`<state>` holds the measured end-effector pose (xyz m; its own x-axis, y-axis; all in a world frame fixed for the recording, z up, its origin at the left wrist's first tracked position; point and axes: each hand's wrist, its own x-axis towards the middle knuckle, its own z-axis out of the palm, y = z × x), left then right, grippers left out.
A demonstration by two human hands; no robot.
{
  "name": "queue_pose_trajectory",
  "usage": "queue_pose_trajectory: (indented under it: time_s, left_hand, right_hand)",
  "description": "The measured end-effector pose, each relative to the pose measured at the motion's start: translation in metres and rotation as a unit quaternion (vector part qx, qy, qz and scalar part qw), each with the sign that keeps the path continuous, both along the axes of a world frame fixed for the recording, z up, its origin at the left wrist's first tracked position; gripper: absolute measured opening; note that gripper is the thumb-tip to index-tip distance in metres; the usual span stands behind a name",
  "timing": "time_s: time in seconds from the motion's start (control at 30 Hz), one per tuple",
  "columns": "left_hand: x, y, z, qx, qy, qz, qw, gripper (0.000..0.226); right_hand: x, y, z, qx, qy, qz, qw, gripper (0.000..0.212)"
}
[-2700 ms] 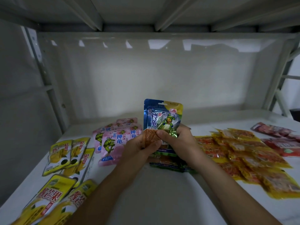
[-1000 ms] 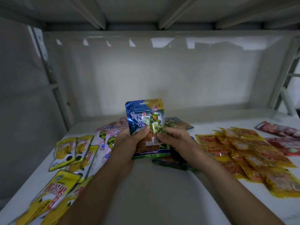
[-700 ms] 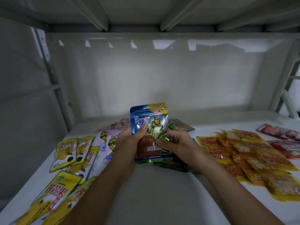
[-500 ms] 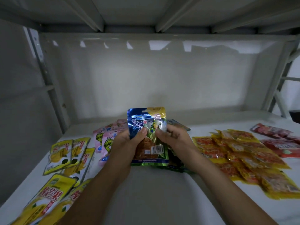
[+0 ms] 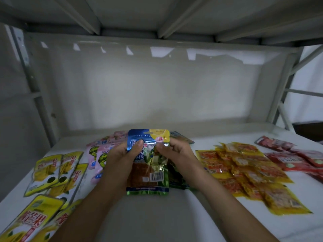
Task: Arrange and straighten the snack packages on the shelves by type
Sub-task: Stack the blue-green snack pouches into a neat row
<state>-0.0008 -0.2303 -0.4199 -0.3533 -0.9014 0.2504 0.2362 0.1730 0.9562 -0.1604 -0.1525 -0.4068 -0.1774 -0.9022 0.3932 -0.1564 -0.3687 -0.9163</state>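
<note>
Fingers of both hands curl on one blue-and-green packet [image 5: 148, 165]: left hand [image 5: 120, 159] grips its left edge with thumb across the front, right hand [image 5: 176, 152] pinches the upper right edge. Packet sits mid-shelf, top tilted up toward the far wall, bottom edge at or just above the white shelf [image 5: 157, 217], contact unclear. More green packets [image 5: 176, 179] lie under and right of it, another dark packet [image 5: 181, 138] just beyond the right hand. Pink packets [image 5: 99, 152] fan out left of the left hand, partly hidden by it. Yellow mango packets [image 5: 52, 173] overlap along the left edge, some running off the near left corner. Orange-yellow packets [image 5: 244, 173] spread right of centre, red packets [image 5: 297, 158] at the far right edge. Open room: a bare strip of shelf near, between the forearms, and a bare band along the far wall [image 5: 157, 84]. Versus half a second ago: packet has tipped flatter and lower, barcode now facing up more plainly, grips unchanged, other piles unmoved.
</note>
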Motion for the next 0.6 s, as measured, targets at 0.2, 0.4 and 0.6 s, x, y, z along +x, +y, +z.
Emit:
queue_pose_trajectory:
  time_s: [0.2, 0.4, 0.6]
  left_hand:
    - [-0.006, 0.008, -0.001, 0.011, 0.009, -0.022, 1.000, 0.017]
    - [-0.004, 0.001, -0.006, -0.041, -0.056, -0.008, 0.998, 0.014]
    - [-0.003, -0.001, -0.013, -0.103, -0.185, 0.021, 0.977, 0.009]
  right_hand:
    - [-0.004, -0.002, -0.001, -0.013, 0.017, -0.074, 0.997, 0.017]
    - [-0.006, -0.002, -0.001, 0.064, 0.021, -0.059, 0.996, 0.034]
    - [-0.028, -0.004, 0.002, 0.026, 0.003, -0.215, 0.976, 0.017]
